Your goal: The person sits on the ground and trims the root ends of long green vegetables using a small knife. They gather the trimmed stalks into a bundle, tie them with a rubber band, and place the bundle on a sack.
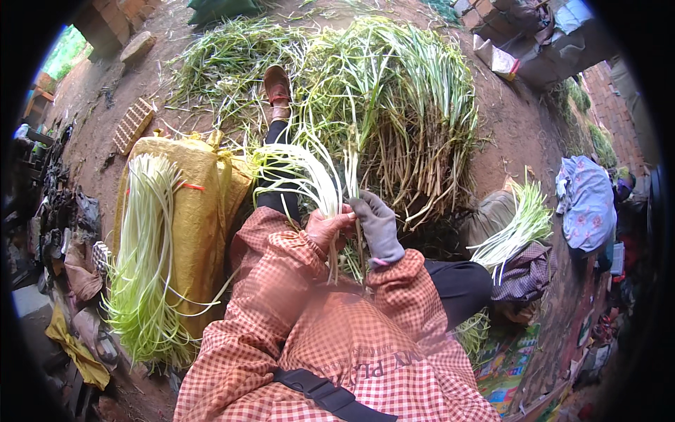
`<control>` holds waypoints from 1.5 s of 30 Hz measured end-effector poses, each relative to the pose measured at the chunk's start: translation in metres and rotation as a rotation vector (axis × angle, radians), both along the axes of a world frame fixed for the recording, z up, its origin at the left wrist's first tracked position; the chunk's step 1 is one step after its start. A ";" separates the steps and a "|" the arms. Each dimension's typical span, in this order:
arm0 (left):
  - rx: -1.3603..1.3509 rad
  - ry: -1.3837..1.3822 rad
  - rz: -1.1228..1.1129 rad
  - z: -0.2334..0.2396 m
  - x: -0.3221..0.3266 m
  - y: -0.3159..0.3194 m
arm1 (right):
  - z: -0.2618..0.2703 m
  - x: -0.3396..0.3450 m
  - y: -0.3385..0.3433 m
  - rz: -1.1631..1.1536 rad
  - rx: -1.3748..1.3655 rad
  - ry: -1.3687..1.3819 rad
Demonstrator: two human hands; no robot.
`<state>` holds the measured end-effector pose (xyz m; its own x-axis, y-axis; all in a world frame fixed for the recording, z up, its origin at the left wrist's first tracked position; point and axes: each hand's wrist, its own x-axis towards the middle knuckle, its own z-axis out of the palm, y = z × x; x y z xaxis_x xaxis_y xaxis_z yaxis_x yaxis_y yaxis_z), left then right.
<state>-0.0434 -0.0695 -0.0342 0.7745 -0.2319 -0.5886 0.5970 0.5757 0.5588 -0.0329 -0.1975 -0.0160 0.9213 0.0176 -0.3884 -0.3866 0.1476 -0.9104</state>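
My bare left hand (329, 227) is closed around a fanned bunch of pale garlic-like stalks (311, 171). Touching it at the thumb, my gloved right hand (378, 226) pinches an upright green-and-white plant stem (352, 158) beside the bunch. Beyond both hands lies a large heap of uncleaned leafy plants (422, 105), their brown lower stems towards me. At the left, a thick bundle of pale stalks (150, 227) rests on a yellow woven sack (200, 227), with a red tie at its side. A smaller bunch of pale stalks (514, 232) lies beside my right knee.
My outstretched leg reaches a brown shoe (278, 87) at the heap. A perforated brick (134, 125) and a stone (137, 46) lie on the dirt floor at upper left. Flowered blue cloth (586, 203) is at the right, a colourful mat (509, 369) at lower right, and a yellow cloth (76, 351) at lower left.
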 end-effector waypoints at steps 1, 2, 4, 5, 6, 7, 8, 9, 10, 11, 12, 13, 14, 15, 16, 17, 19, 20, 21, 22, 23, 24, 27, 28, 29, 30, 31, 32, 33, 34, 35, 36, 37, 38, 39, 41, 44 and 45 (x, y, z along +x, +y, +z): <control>-0.004 -0.074 0.048 0.000 -0.001 0.000 | -0.001 0.004 0.002 -0.052 0.123 0.105; 0.011 -0.067 0.068 0.000 -0.001 0.001 | -0.002 0.008 0.004 -0.103 0.198 0.096; -0.020 -0.037 0.112 -0.001 -0.001 0.005 | -0.002 0.007 0.004 -0.139 0.018 0.027; 0.007 -0.013 0.125 -0.002 0.000 0.006 | -0.001 0.005 0.003 -0.123 -0.104 -0.001; 0.010 -0.015 0.101 -0.002 0.001 0.008 | 0.000 0.003 0.003 -0.093 -0.151 -0.022; 0.015 -0.011 0.111 -0.004 0.002 0.008 | 0.001 0.001 0.002 -0.092 -0.233 -0.003; 0.024 0.003 0.092 -0.005 0.002 0.008 | 0.002 0.000 0.003 -0.107 -0.231 -0.010; 0.027 -0.033 0.053 -0.006 0.001 0.006 | 0.003 -0.001 0.003 -0.088 -0.103 -0.018; 0.043 -0.061 0.043 -0.007 0.000 0.005 | 0.005 0.000 0.005 -0.091 -0.013 0.023; 0.034 -0.091 0.003 -0.009 -0.001 0.003 | 0.006 0.001 0.007 -0.074 0.106 0.028; -0.024 -0.118 0.043 -0.010 -0.002 0.002 | 0.008 0.001 0.009 -0.103 0.144 0.141; -0.014 -0.109 0.102 -0.011 -0.003 0.001 | 0.009 0.002 0.011 -0.117 0.090 0.074; -0.025 -0.089 0.104 -0.012 -0.004 0.001 | 0.010 0.001 0.012 -0.128 0.037 0.008; -0.020 -0.043 0.135 -0.012 -0.005 0.001 | 0.010 0.001 0.013 -0.136 -0.022 -0.062; -0.029 -0.045 0.155 -0.011 -0.004 0.001 | 0.009 -0.001 0.011 -0.073 -0.209 -0.007; 0.013 -0.078 0.133 -0.010 -0.002 0.002 | 0.007 -0.004 0.010 -0.042 -0.198 0.016; 0.132 -0.087 0.155 -0.006 0.004 0.003 | 0.001 -0.013 0.005 0.036 -0.375 -0.032; 0.188 -0.109 0.191 -0.002 0.010 0.005 | -0.003 -0.020 -0.001 0.112 -0.550 -0.099; 0.205 -0.075 0.209 0.002 0.014 0.012 | -0.008 -0.026 -0.005 0.144 -0.683 -0.136; 0.263 -0.118 0.258 0.006 0.022 0.021 | -0.012 -0.035 -0.012 0.244 -0.763 -0.088; 0.333 -0.117 0.299 0.011 0.030 0.032 | -0.016 -0.044 -0.020 0.351 -0.856 -0.056; 0.355 -0.113 0.348 0.015 0.038 0.044 | -0.018 -0.056 -0.028 0.509 -0.968 -0.014; 0.294 -0.130 0.568 0.024 0.064 0.080 | -0.018 -0.076 -0.049 0.961 -1.186 0.261; 0.268 -0.190 0.537 0.026 0.066 0.089 | -0.016 -0.076 -0.053 1.112 -1.236 0.412; 0.271 -0.191 0.503 0.028 0.067 0.091 | -0.012 -0.073 -0.056 1.166 -1.243 0.394; 0.278 -0.189 0.485 0.029 0.066 0.092 | -0.007 -0.066 -0.058 1.087 -1.249 0.322; 0.296 -0.199 0.460 0.030 0.063 0.086 | -0.001 -0.057 -0.057 1.011 -1.267 0.294; 0.360 -0.244 0.376 0.032 0.057 0.083 | 0.005 -0.047 -0.053 0.851 -1.148 0.142; 0.240 -0.226 0.348 0.033 0.050 0.073 | 0.012 -0.036 -0.049 0.695 -1.053 0.068; 0.188 -0.195 0.250 0.035 0.045 0.062 | 0.015 -0.028 -0.038 0.491 -0.845 -0.144; 0.163 -0.190 0.188 0.037 0.041 0.054 | 0.017 -0.022 -0.025 0.299 -0.613 -0.376; 0.047 -0.201 0.169 0.038 0.038 0.048 | 0.016 -0.015 -0.011 0.270 -0.466 -0.298; -0.036 -0.148 0.148 0.040 0.037 0.044 | 0.014 -0.013 0.000 0.262 -0.270 -0.374; -0.088 -0.203 0.148 0.043 0.041 0.047 | 0.013 -0.018 0.005 0.331 -0.174 -0.290; -0.089 -0.226 0.249 0.044 0.044 0.050 | 0.009 -0.021 0.014 0.348 -0.270 -0.323; -0.074 -0.218 0.373 0.047 0.053 0.065 | 0.005 -0.041 0.011 0.332 -0.347 -0.097; 0.053 -0.252 0.249 0.040 0.049 0.066 | 0.003 -0.055 0.000 0.297 -0.560 -0.085; 0.150 -0.228 0.214 0.034 0.043 0.057 | 0.004 -0.055 -0.003 0.287 -0.626 -0.150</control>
<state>-0.0008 -0.0122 0.0000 0.9116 0.0260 -0.4103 0.3219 0.5758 0.7515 -0.0881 -0.2005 -0.0125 0.9582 0.0824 -0.2739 -0.1955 -0.5103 -0.8375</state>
